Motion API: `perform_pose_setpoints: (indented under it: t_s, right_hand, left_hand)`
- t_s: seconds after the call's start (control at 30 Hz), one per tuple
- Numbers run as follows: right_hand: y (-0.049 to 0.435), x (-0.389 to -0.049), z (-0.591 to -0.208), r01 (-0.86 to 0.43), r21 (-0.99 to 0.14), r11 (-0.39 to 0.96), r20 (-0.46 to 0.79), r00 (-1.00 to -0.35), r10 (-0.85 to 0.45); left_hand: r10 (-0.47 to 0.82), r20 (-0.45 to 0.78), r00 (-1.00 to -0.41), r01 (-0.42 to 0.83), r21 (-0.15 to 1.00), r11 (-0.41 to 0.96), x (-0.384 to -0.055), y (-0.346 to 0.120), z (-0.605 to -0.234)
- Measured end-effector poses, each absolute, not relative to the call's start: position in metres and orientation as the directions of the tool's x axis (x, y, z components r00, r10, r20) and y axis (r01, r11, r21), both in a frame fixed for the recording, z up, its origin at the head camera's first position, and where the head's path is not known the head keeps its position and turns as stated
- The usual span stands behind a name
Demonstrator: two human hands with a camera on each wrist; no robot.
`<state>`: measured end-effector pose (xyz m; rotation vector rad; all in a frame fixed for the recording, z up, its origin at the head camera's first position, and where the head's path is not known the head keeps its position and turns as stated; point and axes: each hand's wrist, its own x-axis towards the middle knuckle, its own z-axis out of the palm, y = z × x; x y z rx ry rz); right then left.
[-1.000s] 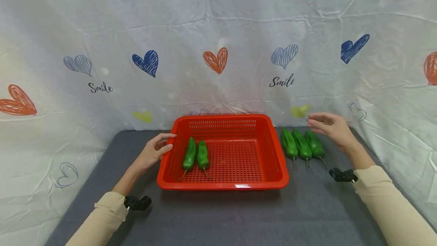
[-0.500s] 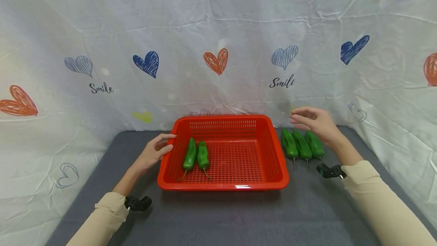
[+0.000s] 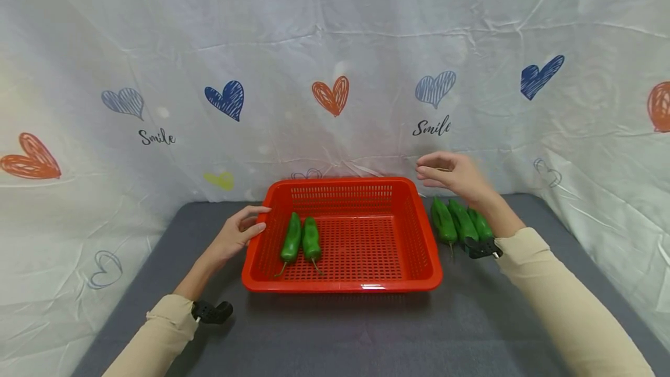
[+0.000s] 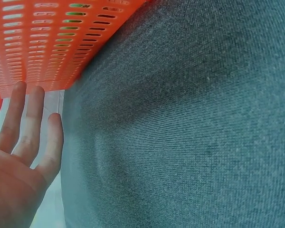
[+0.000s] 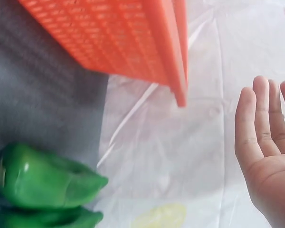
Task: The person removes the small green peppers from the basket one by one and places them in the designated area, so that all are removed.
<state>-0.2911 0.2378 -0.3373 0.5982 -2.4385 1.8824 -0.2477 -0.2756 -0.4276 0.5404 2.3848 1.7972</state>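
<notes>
A red plastic basket (image 3: 345, 285) with slotted walls stands on the table, holding two green peppers, the left one (image 3: 291, 240) and the right one (image 3: 311, 240). My left hand (image 3: 232, 236) touches the basket's left rim with its fingertips; in the left wrist view its fingers (image 4: 53, 142) are fairly straight beside the outer wall. My right hand (image 3: 452, 176) is raised above the back right corner of the basket, fingers loosely bent, with no pepper in it. Below it, right of the basket, lie three green peppers (image 3: 444, 223), partly hidden by the right wrist.
A dark grey cloth (image 3: 335, 336) covers the table. Behind it hangs a white curtain (image 3: 377, 74) printed with hearts and "Smile". Each wrist wears a small black device, the left one (image 3: 211, 311) close over the cloth.
My right hand has moved left and slightly up, from over the peppers on the table toward the basket's right rim. The left hand, basket and peppers have stayed put.
</notes>
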Motion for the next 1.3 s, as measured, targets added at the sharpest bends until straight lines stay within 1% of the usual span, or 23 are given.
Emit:
perform_pose_setpoints:
  t_s: [0.3,0.53,0.7,0.87,1.1,1.3]
  right_hand:
    - [0.208,-0.297,-0.33,-0.331,-0.915,0.233,0.233,-0.901,-0.365]
    - [0.186,-0.302,-0.323,-0.317,-0.929,0.19,0.215,-0.882,-0.42]
    - [0.173,-0.305,-0.321,-0.317,-0.938,0.142,0.228,-0.87,-0.436]
    - [0.158,-0.305,-0.32,-0.332,-0.934,0.129,0.239,-0.852,-0.466]
    - [0.132,-0.307,-0.324,-0.296,-0.952,0.075,0.224,-0.842,-0.49]
    - [0.112,-0.308,-0.331,-0.258,-0.964,0.059,0.192,-0.836,-0.514]
  left_hand:
    - [0.344,0.126,-0.931,0.216,0.947,0.237,-0.248,-0.277,-0.43]
    - [0.34,0.126,-0.932,0.218,0.944,0.247,-0.248,-0.279,-0.43]
    - [0.337,0.126,-0.933,0.219,0.942,0.256,-0.248,-0.278,-0.428]
    - [0.336,0.125,-0.934,0.216,0.944,0.25,-0.25,-0.276,-0.427]
    - [0.34,0.123,-0.932,0.214,0.946,0.244,-0.251,-0.276,-0.428]
    - [0.342,0.127,-0.931,0.215,0.948,0.234,-0.249,-0.276,-0.429]
